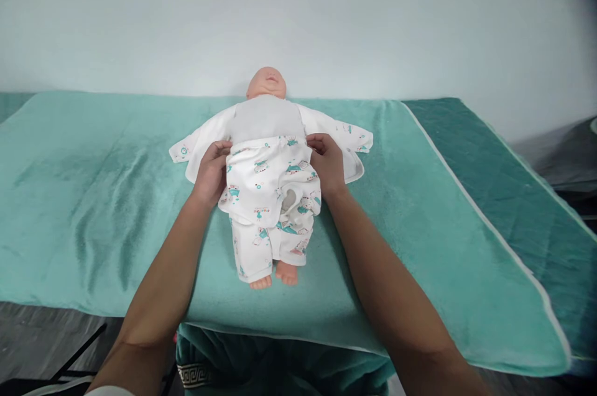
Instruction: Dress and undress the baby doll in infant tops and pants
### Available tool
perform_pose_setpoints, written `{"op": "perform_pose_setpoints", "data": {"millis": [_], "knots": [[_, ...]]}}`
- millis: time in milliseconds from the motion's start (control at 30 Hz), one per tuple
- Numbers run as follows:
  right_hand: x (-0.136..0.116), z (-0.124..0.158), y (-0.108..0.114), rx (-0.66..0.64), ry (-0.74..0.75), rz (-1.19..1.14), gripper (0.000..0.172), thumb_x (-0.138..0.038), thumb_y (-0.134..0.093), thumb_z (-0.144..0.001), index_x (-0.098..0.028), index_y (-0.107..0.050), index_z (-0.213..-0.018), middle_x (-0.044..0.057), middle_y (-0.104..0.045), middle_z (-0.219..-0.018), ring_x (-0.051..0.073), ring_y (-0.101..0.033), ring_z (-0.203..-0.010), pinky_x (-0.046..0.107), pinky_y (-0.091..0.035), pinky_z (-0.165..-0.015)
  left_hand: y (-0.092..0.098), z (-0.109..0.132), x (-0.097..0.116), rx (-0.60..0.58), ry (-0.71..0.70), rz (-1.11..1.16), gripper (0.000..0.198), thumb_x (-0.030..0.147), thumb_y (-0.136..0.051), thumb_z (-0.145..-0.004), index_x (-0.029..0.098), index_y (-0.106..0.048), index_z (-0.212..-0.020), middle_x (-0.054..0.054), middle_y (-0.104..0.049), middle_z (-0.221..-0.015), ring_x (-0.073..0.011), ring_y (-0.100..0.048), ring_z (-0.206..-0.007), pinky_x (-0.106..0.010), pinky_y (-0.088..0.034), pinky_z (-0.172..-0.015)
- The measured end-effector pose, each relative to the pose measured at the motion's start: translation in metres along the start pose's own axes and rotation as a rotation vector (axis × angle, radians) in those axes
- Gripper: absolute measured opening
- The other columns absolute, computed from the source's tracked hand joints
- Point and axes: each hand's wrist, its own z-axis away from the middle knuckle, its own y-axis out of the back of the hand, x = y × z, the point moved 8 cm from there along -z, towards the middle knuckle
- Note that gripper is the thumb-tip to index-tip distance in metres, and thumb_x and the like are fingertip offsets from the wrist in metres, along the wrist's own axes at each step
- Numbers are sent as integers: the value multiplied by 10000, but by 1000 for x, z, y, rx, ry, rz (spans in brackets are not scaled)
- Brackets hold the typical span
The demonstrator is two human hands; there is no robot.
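A baby doll (267,83) lies on its back on the green blanket, head toward the wall and bare feet toward me. It wears white printed baby pants (259,178), and a white baby jacket (321,116) spreads out at both sides with its sleeves stretched out. Plain pale grey cloth covers the chest. At the left side of the waistband, my left hand (212,169) is closed on the pants' edge. My right hand (328,163) pinches the opposite side of the waistband. Some fingertips of both hands are hidden by cloth.
The green blanket (125,197) covers the bed and hangs over its front edge. Darker green quilted cloth (517,197) shows on the right. A pale wall (298,17) stands behind the doll's head. Dark green fabric with a patterned band (196,375) lies below the front edge.
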Motion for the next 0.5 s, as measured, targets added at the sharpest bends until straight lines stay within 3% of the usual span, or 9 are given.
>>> {"op": "perform_pose_setpoints", "data": {"millis": [100, 167, 300, 500], "knots": [[-12, 4, 2, 32, 62, 6, 139, -370, -683, -809, -272, -613, -879, 0, -638, -823, 190, -598, -809, 340, -515, -742, 1, 2, 10, 29, -117, -85, 197, 202, -658, -724, 225, -644, -920, -2, -664, -915, -152, -605, -804, -271, -464, -714], [-21, 6, 1, 4, 119, 11, 128, -379, -679, -837, -279, -614, -882, 10, -625, -872, 199, -596, -874, 350, -524, -785, 0, 3, 17, 7, -204, -187, 148, 298, -693, -798, 229, -663, -925, -32, -682, -1116, -187, -635, -1020, -290, -490, -867], [-31, 7, -8, -185, 225, 22, 173, -407, -733, -835, -284, -637, -911, 22, -618, -1043, 208, -592, -1029, 371, -523, -944, -4, 3, 25, -115, -333, -371, 247, 410, -790, -793, 236, -686, -934, -65, -560, -1411, -246, -524, -1358, -328, -453, -1079], [-36, 4, -17, -414, 340, 85, 295, -444, -843, -770, -268, -631, -876, 55, -564, -1338, 270, -491, -1361, 450, -363, -1203, -9, 3, 30, -224, -370, -540, 253, 411, -809, -797, 224, -658, -877, -94, -484, -1497, -275, -407, -1485, -393, -391, -1182]]}}
